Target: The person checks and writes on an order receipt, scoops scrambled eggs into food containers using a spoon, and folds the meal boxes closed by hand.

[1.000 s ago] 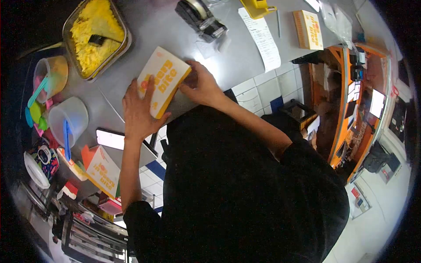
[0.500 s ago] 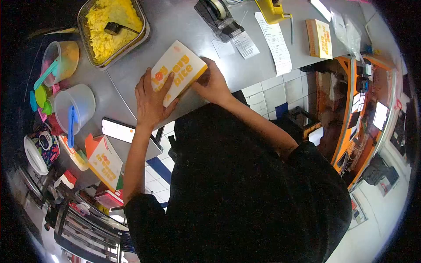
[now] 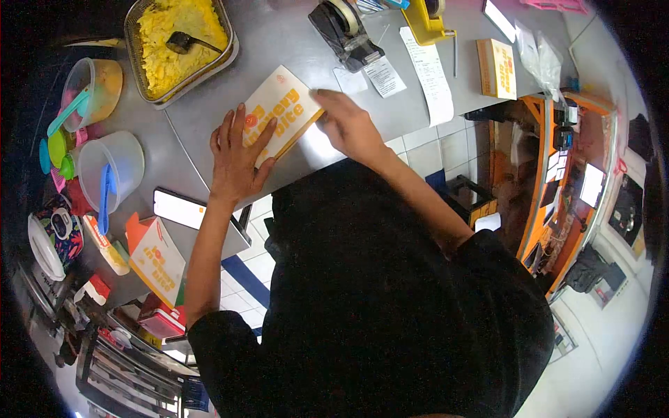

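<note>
A closed white and yellow cardboard takeaway box (image 3: 286, 94) with orange lettering lies on the steel table in front of me. My left hand (image 3: 240, 153) grips its near left end, fingers spread over the lid and side, thumb by the near edge. At the right corner, my right hand (image 3: 352, 129) has its curled fingers against the box's edge; its fingertips are slightly blurred. The box's underside and contents are hidden.
A metal tray (image 3: 224, 68) of yellow food holds a black spoon (image 3: 182, 44). Plastic tubs (image 3: 111, 171), a phone (image 3: 178, 207) and an open box (image 3: 157, 258) sit left. Tape dispensers (image 3: 346, 35), a receipt (image 3: 428, 76) and another box (image 3: 496, 70) lie right.
The box has come down flatter toward the table. My right hand has shifted from under its right side to the upper right corner. The view has moved slightly.
</note>
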The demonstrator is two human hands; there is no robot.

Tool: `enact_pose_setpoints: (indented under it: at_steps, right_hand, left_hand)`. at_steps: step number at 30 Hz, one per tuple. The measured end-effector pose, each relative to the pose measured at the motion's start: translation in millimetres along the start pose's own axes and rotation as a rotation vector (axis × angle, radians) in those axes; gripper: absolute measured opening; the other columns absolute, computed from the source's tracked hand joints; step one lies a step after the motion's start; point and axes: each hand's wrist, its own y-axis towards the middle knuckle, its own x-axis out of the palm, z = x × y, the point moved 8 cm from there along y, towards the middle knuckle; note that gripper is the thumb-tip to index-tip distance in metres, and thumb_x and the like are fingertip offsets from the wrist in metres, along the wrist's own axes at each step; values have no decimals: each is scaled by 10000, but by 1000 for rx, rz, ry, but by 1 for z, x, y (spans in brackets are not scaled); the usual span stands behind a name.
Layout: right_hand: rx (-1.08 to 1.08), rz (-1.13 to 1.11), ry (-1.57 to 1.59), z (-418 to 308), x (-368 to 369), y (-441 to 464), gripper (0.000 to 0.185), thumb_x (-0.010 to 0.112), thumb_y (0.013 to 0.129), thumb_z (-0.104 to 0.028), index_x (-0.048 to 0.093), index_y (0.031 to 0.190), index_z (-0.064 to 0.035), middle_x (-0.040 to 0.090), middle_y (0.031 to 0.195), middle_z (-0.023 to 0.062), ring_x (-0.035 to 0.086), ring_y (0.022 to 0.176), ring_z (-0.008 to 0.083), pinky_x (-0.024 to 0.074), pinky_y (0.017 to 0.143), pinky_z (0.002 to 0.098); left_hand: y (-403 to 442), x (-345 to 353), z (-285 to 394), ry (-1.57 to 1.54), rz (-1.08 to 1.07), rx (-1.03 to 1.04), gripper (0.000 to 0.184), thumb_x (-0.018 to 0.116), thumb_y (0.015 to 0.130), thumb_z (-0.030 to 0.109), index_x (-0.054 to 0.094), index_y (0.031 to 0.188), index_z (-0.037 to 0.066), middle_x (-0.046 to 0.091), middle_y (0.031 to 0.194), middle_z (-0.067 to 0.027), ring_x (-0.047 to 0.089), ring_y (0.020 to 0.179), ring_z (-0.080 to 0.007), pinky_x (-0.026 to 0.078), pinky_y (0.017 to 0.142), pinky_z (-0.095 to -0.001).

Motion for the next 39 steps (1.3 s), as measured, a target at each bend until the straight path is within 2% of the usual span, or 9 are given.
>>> enact_pose_setpoints:
  at_steps: [6,10,12,14,16,19,26,32,39]
  right_hand:
    - [-357,-87,-296,10,11,-5,452,562,903,-21,573,1355,-39,577,1353,214,688,1022,305,593,837,374]
    - [-277,9,-173,6,-26,-2,293,644,872,-51,672,1163,-40,697,1138,158,695,1007,278,592,795,339]
    - [-352,355,-264,15,-96,7,145,639,916,-73,655,1053,-29,704,932,111,701,820,224,545,612,307]
    - [262,576,-43,116,-172,12,259,603,981,-133,573,1196,9,676,1035,107,685,885,163,574,641,274]
    - [535,604,273,150,-220,36,266,549,1004,-106,566,1220,47,660,1082,160,695,908,255,622,737,327]
    - [706,249,738,223,-221,67,283,526,1006,-74,567,1227,97,665,1080,201,699,889,320,633,795,402]
    - [642,89,811,256,-215,77,273,545,983,-54,604,1178,128,661,1133,241,693,932,355,616,826,403]
    - [545,383,1142,248,-204,31,295,569,982,-155,645,1125,92,689,1057,193,688,975,318,575,899,418]
    - [349,336,356,264,-209,34,193,681,926,-214,687,895,-23,679,823,36,588,735,94,489,696,246]
  left_hand:
    - [25,-8,22,54,-5,-54,771,659,861,462,354,1551,303,171,1602,-258,242,1411,-500,266,1090,-635]
    - [32,-3,26,130,-8,-126,763,668,867,443,358,1549,299,164,1602,-262,263,1396,-498,272,1086,-636]
    - [32,-4,27,131,-19,-130,744,660,879,431,361,1548,298,165,1601,-261,272,1389,-495,270,1087,-634]
    - [33,-5,27,130,-16,-149,730,654,888,421,365,1546,295,167,1601,-261,276,1385,-493,266,1089,-630]
    - [33,-5,30,123,-6,-162,720,652,894,413,370,1545,290,170,1599,-262,276,1384,-492,261,1093,-626]
    - [35,-5,34,128,-2,-183,707,652,897,392,381,1541,276,174,1597,-266,278,1380,-493,261,1092,-626]
    - [39,-6,41,165,-30,-225,707,653,892,375,393,1537,250,175,1593,-276,276,1382,-495,260,1101,-605]
    - [41,-5,46,173,-8,-264,716,659,883,369,393,1536,244,186,1584,-287,287,1374,-490,258,1106,-599]
    - [44,6,56,199,8,-385,711,649,887,390,393,1536,253,182,1585,-290,286,1378,-480,261,1092,-627]
